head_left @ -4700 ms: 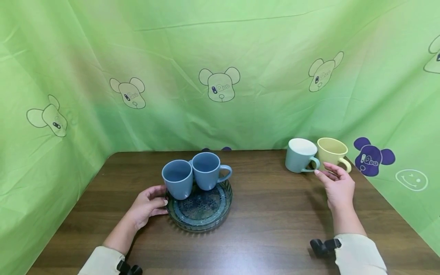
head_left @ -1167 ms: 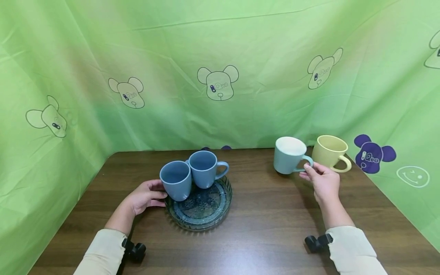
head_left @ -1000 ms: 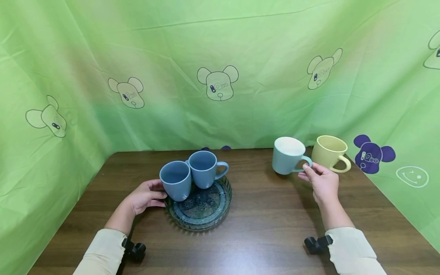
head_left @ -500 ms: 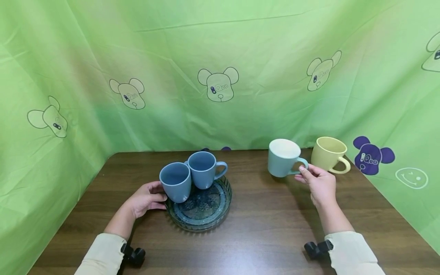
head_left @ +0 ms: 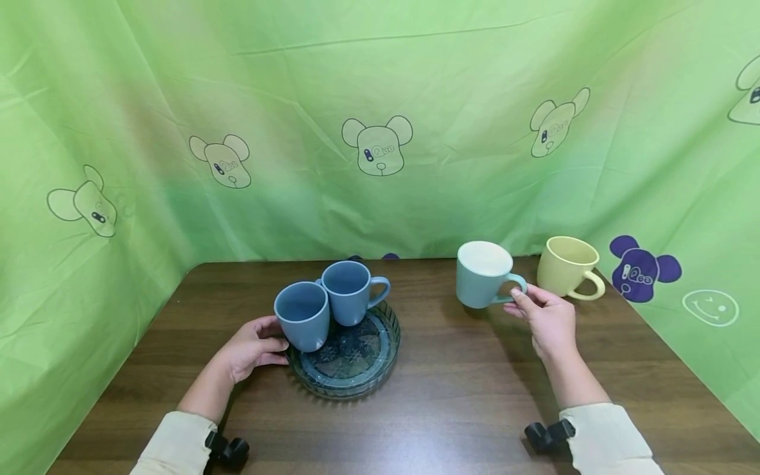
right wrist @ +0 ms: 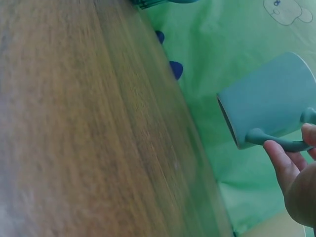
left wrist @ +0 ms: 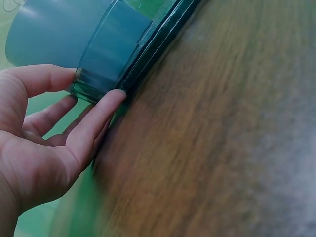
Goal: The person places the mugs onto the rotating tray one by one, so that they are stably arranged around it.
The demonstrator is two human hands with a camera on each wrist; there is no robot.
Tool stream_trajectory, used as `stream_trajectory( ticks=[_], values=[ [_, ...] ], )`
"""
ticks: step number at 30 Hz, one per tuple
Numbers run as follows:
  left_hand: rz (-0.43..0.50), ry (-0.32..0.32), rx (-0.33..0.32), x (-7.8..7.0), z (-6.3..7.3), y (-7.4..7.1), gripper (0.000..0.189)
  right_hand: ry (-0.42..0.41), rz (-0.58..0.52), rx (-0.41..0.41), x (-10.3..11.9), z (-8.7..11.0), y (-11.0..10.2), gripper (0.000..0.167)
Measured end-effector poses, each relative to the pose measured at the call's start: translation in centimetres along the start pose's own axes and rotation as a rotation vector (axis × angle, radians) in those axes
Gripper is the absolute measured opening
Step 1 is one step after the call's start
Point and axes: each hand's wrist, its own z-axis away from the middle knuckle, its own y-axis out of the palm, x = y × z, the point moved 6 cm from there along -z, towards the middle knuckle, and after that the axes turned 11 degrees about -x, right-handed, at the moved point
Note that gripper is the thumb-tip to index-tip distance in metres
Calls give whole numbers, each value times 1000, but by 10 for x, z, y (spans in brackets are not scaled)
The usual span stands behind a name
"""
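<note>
Two blue mugs stand upright at the back left of a round, dark blue-green glass dish: a nearer mug (head_left: 302, 316) and a farther mug (head_left: 347, 292) with its handle to the right. At the left side of the dish (head_left: 348, 382), my left hand (head_left: 252, 346) holds its edge, fingertips spread from rim to base in the left wrist view. With thumb and fingers, my right hand (head_left: 546, 320) pinches the handle of a teal mug with a white inside (head_left: 483, 274). In the right wrist view, that mug (right wrist: 269, 101) is raised above the tabletop, bottom facing the table.
A yellow mug (head_left: 568, 267) stands at the table's back right, just behind my right hand. The brown wooden table (head_left: 439, 396) ends at the back against a green curtain (head_left: 439, 198) printed with bear heads.
My right hand has taken the teal mug by its handle and moved it left, away from the yellow mug and off the table. My left hand stays at the dish.
</note>
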Motion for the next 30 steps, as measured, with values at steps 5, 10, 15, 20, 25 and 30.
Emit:
stream_trajectory(
  ticks=[5, 10, 15, 20, 25, 30],
  values=[
    [15, 2, -23, 2, 3, 0, 63, -4, -1, 16, 2, 4, 4, 26],
    [38, 9, -43, 4, 6, 2, 62, 1, -16, 57, 3, 8, 7, 24],
    [53, 8, -63, 5, 8, 4, 63, 23, -52, 98, 3, 13, 10, 22],
    [52, -3, -88, 6, 11, 4, 64, 45, -58, 114, 2, 17, 12, 18],
    [47, 4, -86, 6, 14, 6, 66, 50, -39, 124, 2, 21, 14, 16],
    [62, 4, -87, 7, 17, 8, 68, 41, -61, 143, 4, 24, 16, 13]
  ],
)
